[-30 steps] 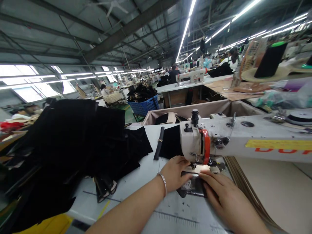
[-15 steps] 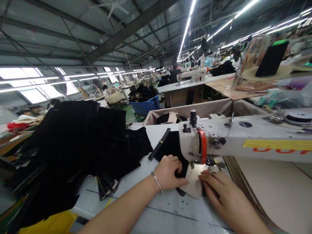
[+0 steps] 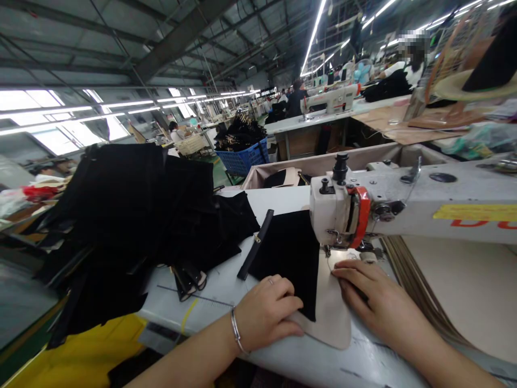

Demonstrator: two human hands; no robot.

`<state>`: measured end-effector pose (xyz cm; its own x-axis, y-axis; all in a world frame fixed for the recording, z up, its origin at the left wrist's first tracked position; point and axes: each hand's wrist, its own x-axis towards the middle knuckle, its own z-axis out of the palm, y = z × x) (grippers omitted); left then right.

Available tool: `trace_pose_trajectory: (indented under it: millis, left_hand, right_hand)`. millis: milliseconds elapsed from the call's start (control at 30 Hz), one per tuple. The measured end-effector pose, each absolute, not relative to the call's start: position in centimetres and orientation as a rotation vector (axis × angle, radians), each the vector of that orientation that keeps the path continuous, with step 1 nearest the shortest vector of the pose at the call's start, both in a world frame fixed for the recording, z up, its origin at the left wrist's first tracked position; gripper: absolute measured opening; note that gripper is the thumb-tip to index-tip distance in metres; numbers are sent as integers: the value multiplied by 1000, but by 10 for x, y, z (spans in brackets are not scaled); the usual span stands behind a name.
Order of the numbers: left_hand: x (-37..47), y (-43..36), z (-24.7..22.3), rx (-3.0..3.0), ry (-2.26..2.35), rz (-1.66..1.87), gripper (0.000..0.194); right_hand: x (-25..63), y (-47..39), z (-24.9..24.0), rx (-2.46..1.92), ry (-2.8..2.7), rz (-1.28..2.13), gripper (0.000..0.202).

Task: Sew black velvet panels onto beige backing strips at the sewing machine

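Observation:
A black fabric panel (image 3: 288,248) lies over a beige piece (image 3: 333,318) with a rounded end, beside the needle of a white sewing machine (image 3: 404,196). Along the panel's left side runs a black zipper strip (image 3: 257,242) with a metal pull. My left hand (image 3: 269,312), with a silver bangle at the wrist, is closed at the panel's near-left edge, thumb and curled fingers on the cloth. Stretched out on the beige piece's right edge, near the presser foot, are the fingers of my right hand (image 3: 374,288); that hand grips nothing visible.
A tall heap of black fabric pieces (image 3: 161,210) covers the table's left side. Flat beige sheets (image 3: 456,291) are stacked on the right, under the machine arm. Behind the machine is a cloth-lined bin (image 3: 258,178); farther off stands a loaded blue crate (image 3: 244,160).
The beige piece and black panel now lie more open to view, the panel spread flat left of the needle. My left hand has shifted toward me and left. The camera view has shifted too.

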<state>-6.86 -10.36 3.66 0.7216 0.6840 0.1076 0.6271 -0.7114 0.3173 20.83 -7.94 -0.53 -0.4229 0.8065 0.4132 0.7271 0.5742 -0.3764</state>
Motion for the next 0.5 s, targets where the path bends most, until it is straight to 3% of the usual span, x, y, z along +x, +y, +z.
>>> trace_pose_trajectory:
  millis: [267, 400, 500]
  left_hand:
    - [-57, -110, 44, 2724, 1080, 259, 46]
    - [-57, -134, 17, 3015, 1031, 241, 27]
    - [-57, -146, -12, 3179, 1083, 295, 26]
  right_hand:
    - [215, -82, -6, -1141, -2380, 46, 28]
    - [218, -84, 0, -858, -2558, -66, 29]
    - [220, -82, 1, -729, -2596, -99, 28]
